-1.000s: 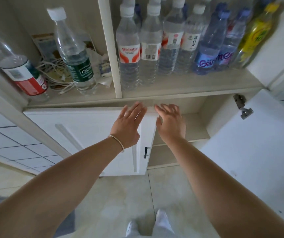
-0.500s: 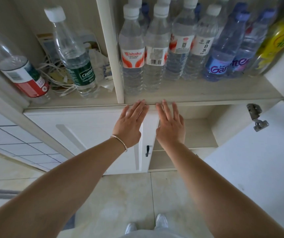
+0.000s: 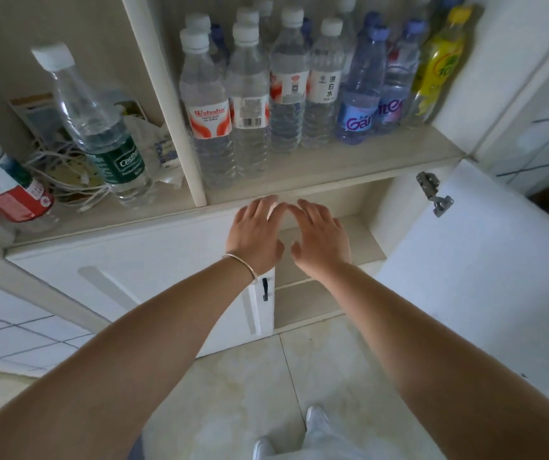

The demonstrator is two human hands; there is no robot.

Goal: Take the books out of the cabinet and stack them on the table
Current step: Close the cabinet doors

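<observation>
1. Two hands are reaching out in front of me: my left hand (image 3: 256, 239) and my right hand (image 3: 322, 239) are hovering side by side, palms down, fingers spread and gripping nothing, just below the front edge of the bottle shelf (image 3: 349, 171).
2. Compared with half a second ago, my hands are sitting a little lower and farther right, now over the open lower compartment (image 3: 329, 240) instead of against the shelf edge, and the fingertips are blurring.
3. My left wrist is wearing a thin bracelet (image 3: 241, 264), and that hand is overlapping the top corner of the closed left door (image 3: 153, 277), above its dark handle (image 3: 265, 288).
4. The right door (image 3: 485, 277) is standing swung open, its metal hinge (image 3: 434, 197) showing more fully than before.
5. I am seeing only bare inner shelves in the open compartment; no books are showing there, so I cannot tell where they are.
6. Above, water bottles (image 3: 250, 104) are standing in rows, with a yellow bottle (image 3: 439, 68) at the right end; left of the divider, a green-labelled bottle (image 3: 100, 127) is standing among white cables (image 3: 67, 180), and a red-labelled bottle (image 3: 4, 187) is leaning at the far left.
7. My white shoes (image 3: 316, 423) are showing on the tiled floor (image 3: 240, 386).
</observation>
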